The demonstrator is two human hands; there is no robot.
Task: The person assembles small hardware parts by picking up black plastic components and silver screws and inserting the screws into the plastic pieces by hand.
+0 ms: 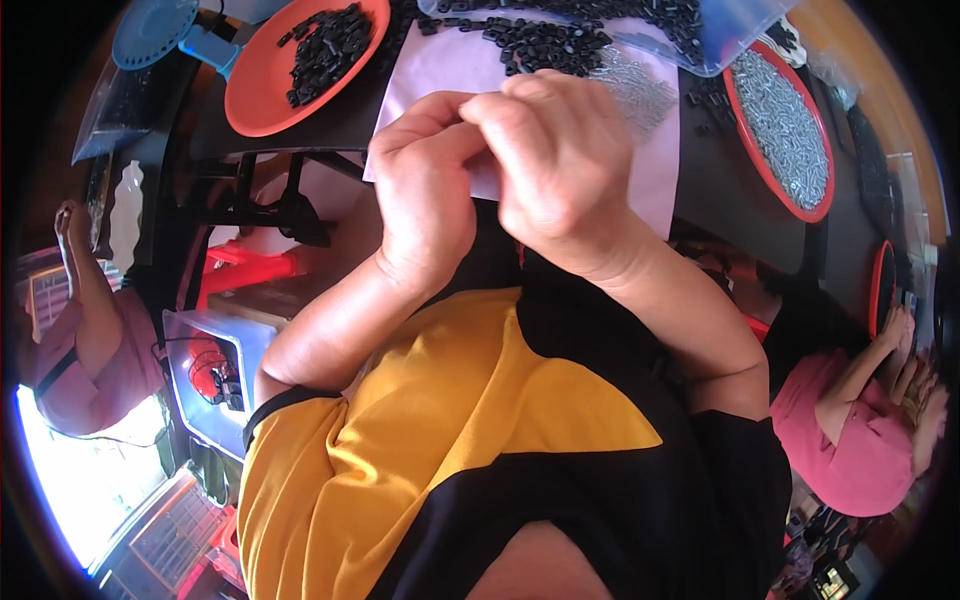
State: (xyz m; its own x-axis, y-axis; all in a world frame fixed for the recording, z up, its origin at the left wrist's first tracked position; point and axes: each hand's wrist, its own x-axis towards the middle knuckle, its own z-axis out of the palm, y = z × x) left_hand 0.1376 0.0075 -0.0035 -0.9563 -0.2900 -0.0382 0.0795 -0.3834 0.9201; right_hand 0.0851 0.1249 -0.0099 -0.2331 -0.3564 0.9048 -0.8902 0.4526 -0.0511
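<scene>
My left hand and my right hand meet above the front part of a pale pink sheet on the table. The fingers of both hands are closed and pressed together at the tips. Whatever they pinch is hidden behind the fingers. Just beyond the hands lies a loose pile of small black plastic parts. A heap of small silver screws spreads beside it, partly covered by my right hand.
On the left an orange plate carries more black parts, next to a blue slotted round tool with a handle. A clear tub stands at the far edge. On the right a red-rimmed plate holds silver screws. Co-workers sit at both sides.
</scene>
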